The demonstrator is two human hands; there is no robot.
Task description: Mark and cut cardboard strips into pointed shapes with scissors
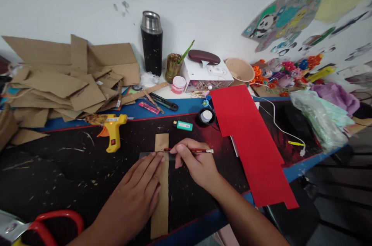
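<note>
A narrow strip of brown cardboard (160, 211) lies lengthwise on the dark mat. Across its upper part is a clear ruler (173, 156), partly covered by fingers. My left hand (136, 188) lies flat, fingertips pressing on the ruler and the strip. In my right hand (197, 164) a dark red pencil (200, 150) is pinched, its tip on the cardboard just above the ruler, near my left fingertips.
A yellow glue gun (114, 131) and scattered cardboard pieces (58, 79) are at the left, red-handled scissors (59, 219) at the lower left. Beyond my hands are a green lighter (183, 125) and a black bottle (152, 44). Red corrugated sheet (252, 141) lies right.
</note>
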